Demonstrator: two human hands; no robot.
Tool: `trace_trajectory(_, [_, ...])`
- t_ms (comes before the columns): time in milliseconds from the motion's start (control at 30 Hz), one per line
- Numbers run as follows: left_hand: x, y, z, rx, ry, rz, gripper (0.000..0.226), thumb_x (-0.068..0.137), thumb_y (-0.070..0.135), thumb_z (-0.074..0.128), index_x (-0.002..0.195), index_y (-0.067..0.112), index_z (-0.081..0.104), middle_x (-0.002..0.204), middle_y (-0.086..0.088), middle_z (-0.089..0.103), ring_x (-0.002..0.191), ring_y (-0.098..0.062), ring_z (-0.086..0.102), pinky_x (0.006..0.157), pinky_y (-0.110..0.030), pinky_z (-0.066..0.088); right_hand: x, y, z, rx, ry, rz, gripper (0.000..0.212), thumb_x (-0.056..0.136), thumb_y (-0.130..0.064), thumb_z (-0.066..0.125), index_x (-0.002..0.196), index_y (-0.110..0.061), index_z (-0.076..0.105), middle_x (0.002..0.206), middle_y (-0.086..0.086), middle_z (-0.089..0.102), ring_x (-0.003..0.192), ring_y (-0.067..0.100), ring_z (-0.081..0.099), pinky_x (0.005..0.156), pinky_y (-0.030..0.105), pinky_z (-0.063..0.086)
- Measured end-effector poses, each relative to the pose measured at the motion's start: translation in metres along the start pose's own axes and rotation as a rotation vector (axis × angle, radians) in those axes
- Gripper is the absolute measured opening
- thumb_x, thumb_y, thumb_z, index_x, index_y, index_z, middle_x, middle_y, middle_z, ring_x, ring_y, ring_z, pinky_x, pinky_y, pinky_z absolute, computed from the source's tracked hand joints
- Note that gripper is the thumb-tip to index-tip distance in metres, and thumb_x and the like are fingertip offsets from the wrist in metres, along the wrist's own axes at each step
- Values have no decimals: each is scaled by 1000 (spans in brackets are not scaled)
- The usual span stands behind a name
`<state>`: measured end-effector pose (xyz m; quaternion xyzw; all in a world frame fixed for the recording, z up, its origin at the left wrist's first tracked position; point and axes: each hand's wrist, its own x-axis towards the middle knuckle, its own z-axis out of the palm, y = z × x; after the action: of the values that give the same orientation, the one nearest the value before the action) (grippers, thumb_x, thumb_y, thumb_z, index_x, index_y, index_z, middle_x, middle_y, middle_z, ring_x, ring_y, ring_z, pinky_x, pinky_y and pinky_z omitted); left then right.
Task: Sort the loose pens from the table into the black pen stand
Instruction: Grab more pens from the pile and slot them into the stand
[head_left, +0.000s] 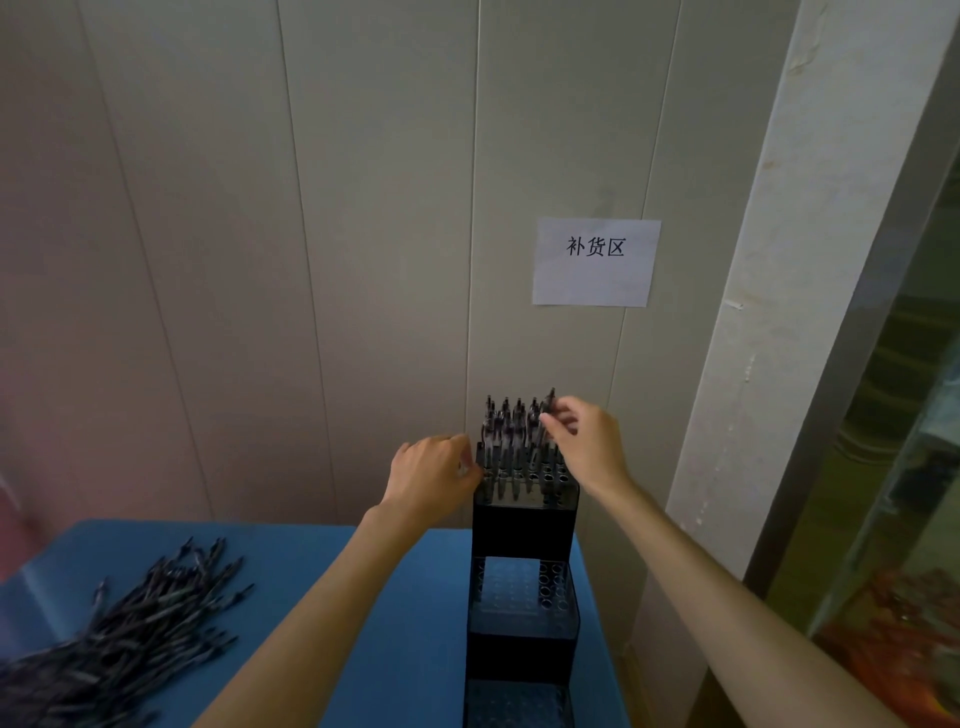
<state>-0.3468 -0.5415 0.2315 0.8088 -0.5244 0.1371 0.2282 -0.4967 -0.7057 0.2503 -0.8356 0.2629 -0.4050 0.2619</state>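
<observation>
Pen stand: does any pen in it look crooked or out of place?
Nothing stands out. The pens in the top tier of the black pen stand stand upright in their holes; the right hand pinches one there. Lower tiers show no pens.

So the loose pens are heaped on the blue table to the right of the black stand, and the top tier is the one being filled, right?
Not quite. The head view shows the loose pens heaped on the blue table to the left of the black stand, not the right. The rest holds: the top tier is being filled, with the right hand pinching a pen there.
</observation>
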Motion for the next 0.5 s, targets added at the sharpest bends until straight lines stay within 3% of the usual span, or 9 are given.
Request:
trace_trajectory(67, [0,0,0,0,-5,-3,15,94,34,54,97,23,63,92,6,68,79,-15,60,77,-32,47,0,1,2,-50,-37,-10,16,92,-21,70,103,-10,73,90,-2,73,77,7,66,76,18,53])
trace_trajectory(233, [-1,2,0,-12,-9,-7,14,95,33,53,97,23,64,91,7,68,78,-14,59,75,-31,45,-8,4,7,-186,-141,-2,17,92,-31,70,91,-14,74,76,-3,72,65,13,66,72,31,58])
trace_trajectory(333, [-1,3,0,-16,-11,-14,14,95,31,53,97,23,64,91,7,68,79,-15,61,74,-30,43,-10,4,7,-182,-138,6,17,92,-29,70,96,-13,75,82,-1,73,74,15,69,75,30,58])
trace_trajectory(500, [-4,3,-1,1,-31,-33,15,94,32,53,97,22,64,90,7,67,77,-15,58,71,-30,41,-12,4,5,-173,-115,41,16,88,-29,76,91,-14,76,80,-2,73,71,7,66,73,23,55])
